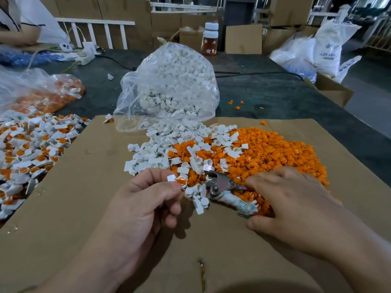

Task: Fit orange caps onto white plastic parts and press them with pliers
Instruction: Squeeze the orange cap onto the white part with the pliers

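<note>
My left grip (148, 199) is pinched on a capped part (178, 180), held clear of the cardboard (84, 197) so its orange cap faces the pliers (220, 185) just beside it. My right grip (296, 199) wraps the handles, thumb under and fingers over, low on the caps (275, 153) pile, ready, I judge, to squeeze.

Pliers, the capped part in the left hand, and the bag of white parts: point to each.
pliers (221, 182): head view, on the metal head.
capped part (181, 180): head view, on its orange cap.
bag of white parts (173, 81): head view, on its clear side.
</note>
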Demonstrator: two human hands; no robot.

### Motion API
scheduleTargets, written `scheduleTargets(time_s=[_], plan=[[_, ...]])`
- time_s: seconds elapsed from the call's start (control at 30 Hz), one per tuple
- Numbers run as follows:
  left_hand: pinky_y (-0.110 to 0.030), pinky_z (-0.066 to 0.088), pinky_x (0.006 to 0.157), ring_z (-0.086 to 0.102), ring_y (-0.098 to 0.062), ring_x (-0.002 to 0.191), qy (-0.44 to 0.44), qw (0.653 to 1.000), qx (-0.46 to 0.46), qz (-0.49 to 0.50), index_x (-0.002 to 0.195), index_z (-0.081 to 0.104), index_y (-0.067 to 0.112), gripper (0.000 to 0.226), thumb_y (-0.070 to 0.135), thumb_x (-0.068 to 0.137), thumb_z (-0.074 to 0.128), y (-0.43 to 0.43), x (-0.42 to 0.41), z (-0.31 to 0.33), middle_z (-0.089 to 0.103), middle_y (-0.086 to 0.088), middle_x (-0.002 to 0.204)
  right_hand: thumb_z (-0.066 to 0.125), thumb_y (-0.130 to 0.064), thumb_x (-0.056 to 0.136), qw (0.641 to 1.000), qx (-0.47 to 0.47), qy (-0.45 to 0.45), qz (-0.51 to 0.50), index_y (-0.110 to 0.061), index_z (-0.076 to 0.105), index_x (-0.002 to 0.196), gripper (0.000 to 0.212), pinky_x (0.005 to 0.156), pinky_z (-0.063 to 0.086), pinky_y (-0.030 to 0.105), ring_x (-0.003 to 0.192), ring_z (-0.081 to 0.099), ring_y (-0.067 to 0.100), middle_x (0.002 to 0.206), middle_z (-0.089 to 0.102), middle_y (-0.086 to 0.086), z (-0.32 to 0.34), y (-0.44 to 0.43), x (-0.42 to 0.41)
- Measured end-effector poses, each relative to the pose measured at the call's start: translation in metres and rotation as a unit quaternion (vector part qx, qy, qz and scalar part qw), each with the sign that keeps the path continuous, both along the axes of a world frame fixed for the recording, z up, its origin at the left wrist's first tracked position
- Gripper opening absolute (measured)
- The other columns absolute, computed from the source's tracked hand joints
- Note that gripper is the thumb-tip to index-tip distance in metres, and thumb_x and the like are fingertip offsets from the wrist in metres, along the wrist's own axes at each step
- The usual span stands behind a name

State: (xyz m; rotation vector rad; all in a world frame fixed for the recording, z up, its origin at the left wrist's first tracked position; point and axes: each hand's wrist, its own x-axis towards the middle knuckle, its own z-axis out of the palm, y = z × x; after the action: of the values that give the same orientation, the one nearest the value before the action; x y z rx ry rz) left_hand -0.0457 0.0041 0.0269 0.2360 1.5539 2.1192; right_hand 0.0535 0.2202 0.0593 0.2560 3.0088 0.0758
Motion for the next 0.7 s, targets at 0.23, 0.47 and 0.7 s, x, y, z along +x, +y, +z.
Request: scheduleTargets(time_s=[0.23, 0.47, 0.7], plan=[[-0.024, 0.041, 0.038, 0.049, -0.014, 0.047, 0.004, 1.0, 0.0, 0.007, 0.074, 0.067, 0.014, 0.015, 0.007, 0.063, 0.076, 0.001, -0.001, -0.003, 0.054, -0.009, 0.061, 0.042, -0.055, 0.087, 0.998, -0.03, 0.044, 0.012, -0.044, 0.028, 0.142, 0.058, 0.098, 0.027, 0.038, 0.113, 0.032, 0.012, 0.125, 0.05, -0.026, -0.006, -0.001, -0.003], [-0.028, 0.041, 0.04, 0.05, -0.014, 0.048, 0.007, 1.0, 0.0, 0.008, 0.074, 0.067, 0.014, 0.012, 0.012, 0.064, 0.073, -0.001, -0.003, -0.003, 0.055, -0.008, 0.061, 0.024, -0.05, 0.078, 0.982, -0.076, 0.173, -0.008, -0.033, 0.048, 0.111, 0.044, 0.078, 0.039, 0.032, 0.082, 0.044, 0.01, 0.086, 0.051, -0.012, 0.0, -0.003, -0.007], [-0.023, 0.04, 0.038, 0.053, -0.014, 0.048, 0.054, 0.998, 0.021, 0.023, 0.071, 0.068, 0.018, 0.018, 0.012, 0.058, 0.077, 0.002, -0.001, -0.002, 0.055, -0.006, 0.061, 0.042, -0.053, 0.081, 0.971, -0.147, 0.175, 0.065, -0.037, 0.049, 0.125, 0.048, 0.069, 0.045, 0.026, 0.084, 0.049, 0.003, 0.096, 0.049, -0.02, 0.007, -0.025, 0.002]])
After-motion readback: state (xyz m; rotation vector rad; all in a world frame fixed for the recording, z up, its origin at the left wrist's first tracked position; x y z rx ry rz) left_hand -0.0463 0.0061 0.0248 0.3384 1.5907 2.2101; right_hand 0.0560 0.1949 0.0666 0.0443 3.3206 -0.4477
